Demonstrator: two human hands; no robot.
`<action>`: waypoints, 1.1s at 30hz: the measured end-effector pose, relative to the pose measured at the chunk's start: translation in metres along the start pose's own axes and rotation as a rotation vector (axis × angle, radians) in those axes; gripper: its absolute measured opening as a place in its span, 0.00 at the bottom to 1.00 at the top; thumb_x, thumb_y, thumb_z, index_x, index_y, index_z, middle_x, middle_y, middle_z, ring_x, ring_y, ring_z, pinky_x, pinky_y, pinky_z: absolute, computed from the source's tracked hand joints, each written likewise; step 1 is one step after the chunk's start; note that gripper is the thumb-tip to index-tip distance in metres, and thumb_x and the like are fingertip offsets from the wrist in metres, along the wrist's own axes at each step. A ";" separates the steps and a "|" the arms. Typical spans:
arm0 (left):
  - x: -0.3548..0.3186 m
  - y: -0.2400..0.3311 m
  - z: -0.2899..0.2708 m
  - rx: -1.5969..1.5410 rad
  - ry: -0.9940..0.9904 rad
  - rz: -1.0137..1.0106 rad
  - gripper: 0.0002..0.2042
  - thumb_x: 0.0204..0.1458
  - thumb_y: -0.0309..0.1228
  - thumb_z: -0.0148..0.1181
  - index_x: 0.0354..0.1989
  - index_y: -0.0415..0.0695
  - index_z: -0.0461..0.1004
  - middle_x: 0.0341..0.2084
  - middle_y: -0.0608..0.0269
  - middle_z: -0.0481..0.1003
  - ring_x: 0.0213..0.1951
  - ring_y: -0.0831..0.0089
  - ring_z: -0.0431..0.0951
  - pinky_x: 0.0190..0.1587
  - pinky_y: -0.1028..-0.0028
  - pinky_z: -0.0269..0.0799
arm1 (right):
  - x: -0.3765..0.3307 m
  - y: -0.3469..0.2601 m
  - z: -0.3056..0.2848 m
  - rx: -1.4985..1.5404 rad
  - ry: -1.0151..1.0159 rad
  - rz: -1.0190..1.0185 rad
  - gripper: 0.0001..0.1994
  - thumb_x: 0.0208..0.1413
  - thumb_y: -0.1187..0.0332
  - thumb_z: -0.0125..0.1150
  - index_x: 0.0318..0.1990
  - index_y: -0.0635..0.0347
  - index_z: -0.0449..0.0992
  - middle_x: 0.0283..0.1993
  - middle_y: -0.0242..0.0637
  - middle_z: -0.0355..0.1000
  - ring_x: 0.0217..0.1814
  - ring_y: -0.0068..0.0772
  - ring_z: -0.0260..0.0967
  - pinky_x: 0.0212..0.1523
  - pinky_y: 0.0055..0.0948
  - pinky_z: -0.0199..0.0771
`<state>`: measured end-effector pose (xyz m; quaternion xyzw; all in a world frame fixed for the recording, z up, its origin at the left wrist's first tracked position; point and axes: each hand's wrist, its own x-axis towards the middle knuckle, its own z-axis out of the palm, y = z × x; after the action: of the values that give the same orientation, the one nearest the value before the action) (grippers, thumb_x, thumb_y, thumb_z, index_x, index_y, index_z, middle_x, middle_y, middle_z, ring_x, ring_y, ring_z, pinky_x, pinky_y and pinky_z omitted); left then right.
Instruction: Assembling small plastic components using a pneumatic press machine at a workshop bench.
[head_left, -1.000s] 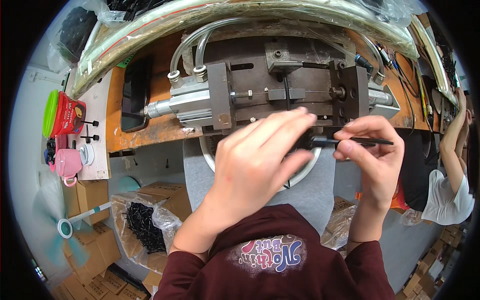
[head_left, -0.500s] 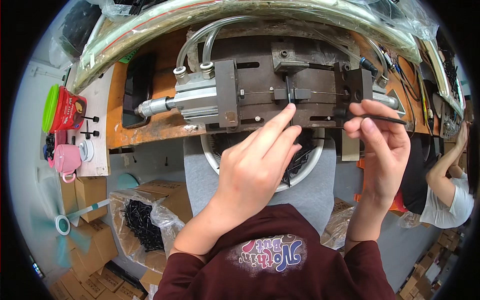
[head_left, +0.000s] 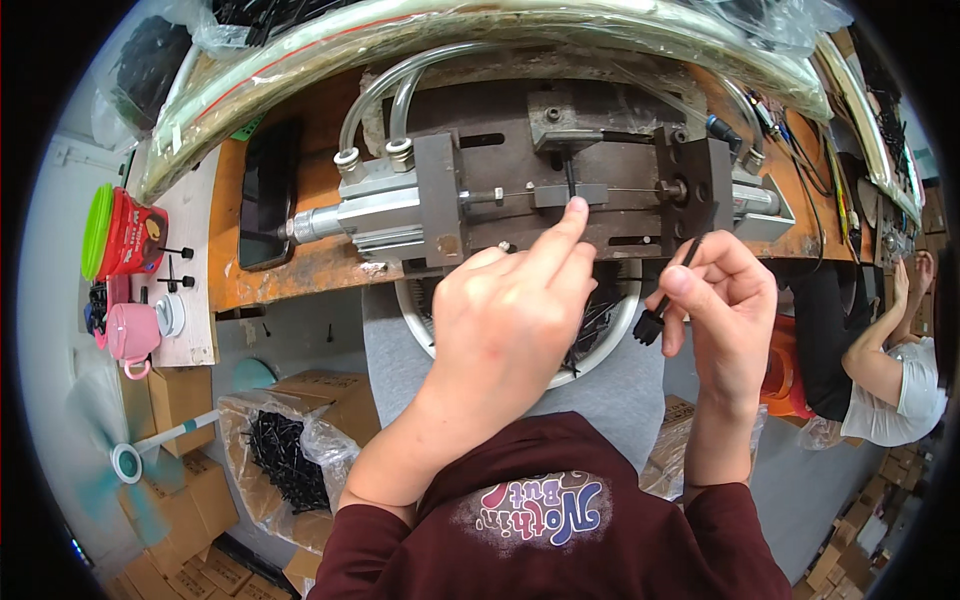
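My left hand (head_left: 505, 310) reaches over the front of the metal fixture (head_left: 505, 95). Its index finger is stretched out, the tip touching a thin black plastic stick (head_left: 571, 175) set across small grey clamp blocks (head_left: 550, 196). The blocks sit close together around the stick. The other fingers are loosely bent, and the thumb is hidden. To the right, my right hand (head_left: 725, 310) pinches a second black stick (head_left: 690, 252) between thumb and fingers. That stick is tilted, its wide notched head (head_left: 649, 327) pointing down toward me.
Air cylinders (head_left: 385, 220) with clear hoses flank the fixture. A white-rimmed basin (head_left: 628, 320) of black sticks rests at my lap. A phone (head_left: 268, 190) and a pink cup (head_left: 133, 330) stand left, above a bag of black parts (head_left: 285, 455). Another person (head_left: 890, 380) sits right.
The clamp blocks have come together around the stick as the rods on both sides moved inward. My right hand has moved left and down, and its stick has turned from nearly level to steep.
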<state>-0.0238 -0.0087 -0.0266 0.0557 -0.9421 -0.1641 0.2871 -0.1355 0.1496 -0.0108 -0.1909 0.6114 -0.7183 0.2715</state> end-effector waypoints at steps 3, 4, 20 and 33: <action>-0.007 0.001 -0.006 -0.394 0.013 -0.039 0.17 0.37 0.29 0.75 0.39 0.41 0.82 0.43 0.58 0.82 0.27 0.72 0.80 0.31 0.75 0.75 | -0.001 0.002 -0.001 0.059 -0.021 0.015 0.06 0.54 0.78 0.67 0.33 0.66 0.74 0.26 0.41 0.77 0.16 0.19 0.69 0.16 0.15 0.63; -0.010 0.002 -0.006 -0.497 0.049 0.021 0.20 0.35 0.28 0.77 0.41 0.41 0.82 0.40 0.56 0.82 0.30 0.70 0.82 0.32 0.73 0.78 | -0.002 0.002 0.002 0.061 -0.022 0.038 0.06 0.54 0.78 0.67 0.33 0.65 0.73 0.25 0.40 0.77 0.16 0.18 0.69 0.16 0.15 0.64; -0.010 0.004 0.001 0.011 -0.013 0.016 0.13 0.41 0.26 0.70 0.38 0.40 0.80 0.51 0.57 0.79 0.32 0.67 0.81 0.36 0.72 0.77 | -0.011 0.013 0.005 -0.191 0.054 -0.145 0.08 0.61 0.75 0.61 0.45 0.69 0.77 0.28 0.38 0.78 0.21 0.13 0.68 0.23 0.12 0.65; -0.009 -0.004 0.001 -0.154 0.067 -0.012 0.12 0.45 0.24 0.71 0.40 0.42 0.81 0.46 0.58 0.81 0.33 0.69 0.83 0.33 0.76 0.77 | -0.056 0.114 -0.034 -0.810 -0.004 -0.132 0.13 0.50 0.78 0.68 0.45 0.62 0.79 0.37 0.36 0.77 0.36 0.27 0.75 0.32 0.23 0.71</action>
<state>-0.0163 -0.0103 -0.0334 0.0447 -0.9162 -0.2358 0.3209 -0.0949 0.1986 -0.1255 -0.3225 0.8308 -0.4349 0.1288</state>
